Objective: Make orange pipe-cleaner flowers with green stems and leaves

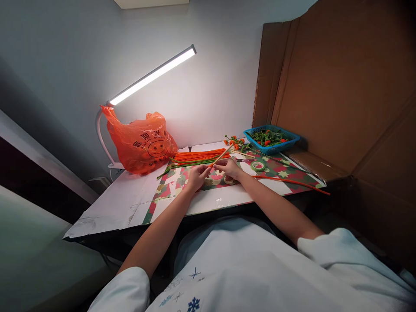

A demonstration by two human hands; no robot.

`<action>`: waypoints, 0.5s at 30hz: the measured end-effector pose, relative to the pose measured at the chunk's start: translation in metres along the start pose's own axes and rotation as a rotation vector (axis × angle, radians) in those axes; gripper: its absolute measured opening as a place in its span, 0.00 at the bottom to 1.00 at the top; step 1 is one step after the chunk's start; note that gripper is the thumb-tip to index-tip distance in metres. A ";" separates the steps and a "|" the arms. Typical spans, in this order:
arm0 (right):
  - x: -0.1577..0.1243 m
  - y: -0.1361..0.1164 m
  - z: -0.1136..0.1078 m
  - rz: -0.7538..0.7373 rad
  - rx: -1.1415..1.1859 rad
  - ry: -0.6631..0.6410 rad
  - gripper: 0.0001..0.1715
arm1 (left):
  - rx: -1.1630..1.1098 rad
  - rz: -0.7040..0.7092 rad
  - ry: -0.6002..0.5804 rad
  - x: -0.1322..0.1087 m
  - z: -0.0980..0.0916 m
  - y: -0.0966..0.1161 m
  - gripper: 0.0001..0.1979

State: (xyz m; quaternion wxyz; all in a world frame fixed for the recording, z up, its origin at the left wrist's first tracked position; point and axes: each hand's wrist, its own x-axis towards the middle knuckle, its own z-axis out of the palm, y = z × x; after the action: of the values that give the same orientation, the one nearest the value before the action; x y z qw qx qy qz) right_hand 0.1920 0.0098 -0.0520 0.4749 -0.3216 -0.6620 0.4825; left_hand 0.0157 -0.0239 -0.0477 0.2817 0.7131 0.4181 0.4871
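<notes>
Left hand (199, 177): fingertips pinched together on a small orange piece (211, 164).
Right hand (229, 168): fingers curled, pinching the pale stick (225, 153) beside that piece.
Stick's lean: between one and two o'clock, above the tabletop (110, 206).
Orange stems (201, 154): about eleven o'clock from both hands.
Hard to see: overlapping fingertips, the stick's lower end.

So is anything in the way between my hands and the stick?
Nothing visible blocks them: your left hand and right hand meet at the near end of the stick. A small orange bit shows there between them; whether it wraps the stick, I can't tell.
</notes>
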 end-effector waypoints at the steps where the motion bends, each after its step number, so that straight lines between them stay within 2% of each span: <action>1: 0.000 0.000 0.000 -0.001 -0.002 0.005 0.20 | -0.023 -0.015 -0.023 0.001 0.000 0.001 0.19; 9: -0.007 -0.018 0.000 -0.013 0.013 -0.017 0.20 | -0.307 -0.187 -0.195 0.003 -0.002 0.002 0.25; 15: -0.005 -0.017 0.001 0.013 0.044 -0.004 0.22 | -0.493 -0.350 -0.276 0.000 -0.003 0.008 0.22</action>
State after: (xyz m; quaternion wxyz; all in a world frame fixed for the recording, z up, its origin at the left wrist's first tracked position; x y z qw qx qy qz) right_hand 0.1933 0.0000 -0.0380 0.4773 -0.3144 -0.6499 0.5010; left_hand 0.0156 -0.0280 -0.0398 0.5794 0.6001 0.3617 0.4164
